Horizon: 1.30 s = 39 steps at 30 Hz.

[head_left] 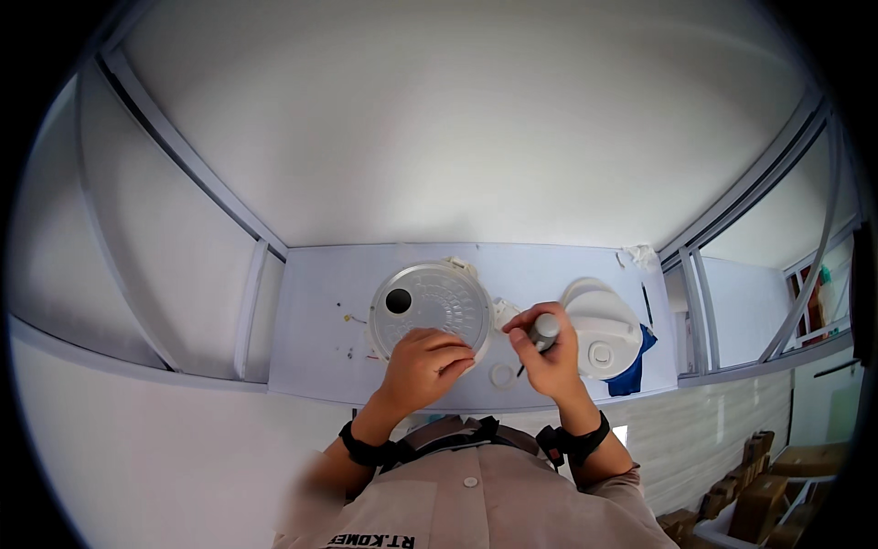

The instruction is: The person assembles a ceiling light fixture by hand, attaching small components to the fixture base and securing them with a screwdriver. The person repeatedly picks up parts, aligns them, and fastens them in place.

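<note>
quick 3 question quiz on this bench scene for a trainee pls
1. True or false: the left hand rests on the near edge of the round grey lid plate.
2. What does the right hand grip? A) a grey-handled tool B) a blue cloth C) a white ring
3. Which side of the plate does the white domed cover lie on, the person's left or right?

Key
1. True.
2. A; the tool stands roughly upright in the fist.
3. Right, with a blue cloth partly under it.
</note>
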{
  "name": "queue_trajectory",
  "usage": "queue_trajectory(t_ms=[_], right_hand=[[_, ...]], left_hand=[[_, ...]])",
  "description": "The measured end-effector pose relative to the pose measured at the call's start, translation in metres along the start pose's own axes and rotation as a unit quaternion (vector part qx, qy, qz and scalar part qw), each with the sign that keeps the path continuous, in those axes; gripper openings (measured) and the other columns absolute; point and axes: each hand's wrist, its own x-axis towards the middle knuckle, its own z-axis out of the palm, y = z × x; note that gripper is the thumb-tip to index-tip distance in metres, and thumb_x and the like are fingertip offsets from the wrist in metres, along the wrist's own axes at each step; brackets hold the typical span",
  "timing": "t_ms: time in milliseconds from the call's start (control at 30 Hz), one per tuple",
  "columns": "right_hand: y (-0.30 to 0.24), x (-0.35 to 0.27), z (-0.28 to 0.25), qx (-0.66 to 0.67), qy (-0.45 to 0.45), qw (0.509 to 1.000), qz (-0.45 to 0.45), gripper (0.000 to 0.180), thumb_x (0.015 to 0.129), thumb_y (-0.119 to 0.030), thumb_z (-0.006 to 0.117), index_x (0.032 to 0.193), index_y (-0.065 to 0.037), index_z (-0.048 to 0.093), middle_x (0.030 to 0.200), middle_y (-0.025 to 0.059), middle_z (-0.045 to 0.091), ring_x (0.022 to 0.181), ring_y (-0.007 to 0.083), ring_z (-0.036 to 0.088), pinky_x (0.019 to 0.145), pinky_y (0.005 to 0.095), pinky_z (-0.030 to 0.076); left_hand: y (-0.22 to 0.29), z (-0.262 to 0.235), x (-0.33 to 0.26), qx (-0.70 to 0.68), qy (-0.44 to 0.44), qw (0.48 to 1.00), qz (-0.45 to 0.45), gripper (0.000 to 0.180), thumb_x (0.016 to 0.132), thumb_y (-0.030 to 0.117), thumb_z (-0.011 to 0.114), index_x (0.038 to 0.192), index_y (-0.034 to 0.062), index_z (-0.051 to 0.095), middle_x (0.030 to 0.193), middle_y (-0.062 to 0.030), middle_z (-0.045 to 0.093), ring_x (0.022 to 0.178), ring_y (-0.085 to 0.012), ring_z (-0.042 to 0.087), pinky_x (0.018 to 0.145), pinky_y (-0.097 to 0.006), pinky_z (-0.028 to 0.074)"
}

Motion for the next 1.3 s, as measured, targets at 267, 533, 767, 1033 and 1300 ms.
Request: queue_trajectory(t_ms=[267, 533, 767, 1033, 1300], right_hand=[[-0.015, -0.004, -0.021, 0.051, 0.039, 0.997, -0.041, 0.034, 0.086, -0.011, 0.072, 0.113, -0.003, 0.054, 0.091, 0.0096, 0.069, 0.075, 0.0108, 0.057, 0.069, 0.0283, 0.047], [-0.020, -0.012, -0.016, 0.091, 0.131, 0.979, -0.130, 0.045, 0.097, -0.035, 0.072, 0.116, -0.005, 0.044, 0.091, 0.0178, 0.067, 0.076, 0.0177, 0.061, 0.068, 0.0306, 0.049], [-0.025, -0.007, -0.019, 0.110, 0.189, 0.966, -0.141, 0.048, 0.099, -0.043, 0.069, 0.114, -0.007, 0.040, 0.083, 0.0196, 0.065, 0.064, 0.0202, 0.058, 0.059, 0.0332, 0.048], [-0.016, -0.013, -0.013, 0.083, 0.164, 0.968, -0.168, 0.047, 0.099, -0.040, 0.070, 0.114, -0.008, 0.040, 0.086, 0.0196, 0.066, 0.072, 0.0201, 0.060, 0.066, 0.0335, 0.050], [-0.015, -0.012, -0.015, 0.090, 0.172, 0.968, -0.161, 0.045, 0.099, -0.038, 0.069, 0.114, -0.008, 0.040, 0.086, 0.0204, 0.066, 0.072, 0.0204, 0.060, 0.067, 0.0340, 0.050]], left_hand=[[0.001, -0.003, -0.009, -0.025, -0.054, 0.991, -0.121, 0.007, 0.084, 0.012, 0.083, 0.090, 0.0104, 0.082, 0.091, -0.0034, 0.078, 0.087, -0.0262, 0.071, 0.082, -0.040, 0.051], [0.007, -0.002, -0.009, 0.019, -0.054, 0.993, -0.099, 0.006, 0.088, 0.010, 0.079, 0.094, 0.0082, 0.081, 0.090, -0.0063, 0.078, 0.086, -0.0280, 0.071, 0.083, -0.042, 0.053], [0.009, 0.003, -0.013, -0.024, -0.026, 0.994, -0.101, 0.007, 0.092, 0.009, 0.078, 0.098, 0.0052, 0.077, 0.087, -0.0093, 0.078, 0.084, -0.0288, 0.072, 0.099, -0.046, 0.054], [0.013, 0.001, -0.013, -0.096, -0.037, 0.985, -0.136, 0.013, 0.090, 0.000, 0.079, 0.101, -0.0010, 0.075, 0.095, -0.0143, 0.074, 0.083, -0.0261, 0.074, 0.078, -0.035, 0.062], [0.015, -0.004, -0.010, -0.109, -0.075, 0.978, -0.159, 0.012, 0.092, 0.001, 0.078, 0.103, -0.0023, 0.074, 0.094, -0.0130, 0.075, 0.081, -0.0222, 0.073, 0.071, -0.031, 0.059]])
